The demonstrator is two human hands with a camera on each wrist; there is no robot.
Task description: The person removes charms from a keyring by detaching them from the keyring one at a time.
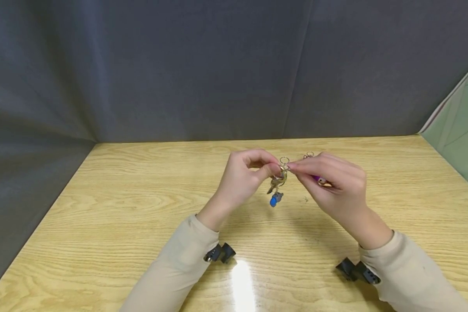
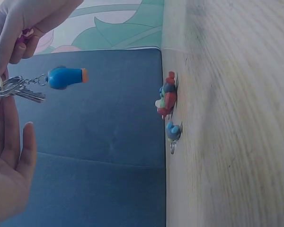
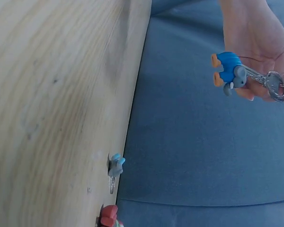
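Above the wooden table (image 1: pixel 140 195), the left hand (image 1: pixel 243 177) and right hand (image 1: pixel 331 184) both pinch a key ring (image 1: pixel 282 170); keys (image 2: pixel 21 91) and a blue charm (image 1: pixel 274 199) dangle below.

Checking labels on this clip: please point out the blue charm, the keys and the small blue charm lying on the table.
blue charm (image 2: pixel 65 78), left wrist view, on its body.
keys (image 2: pixel 26 93), left wrist view, on the blades.
small blue charm on the table (image 2: pixel 173 132), left wrist view, on its body.

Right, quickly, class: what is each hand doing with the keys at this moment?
Left hand: pinches the key ring, keys and blue charm hanging below.
Right hand: pinches the same ring, with something purple tucked under its fingers.
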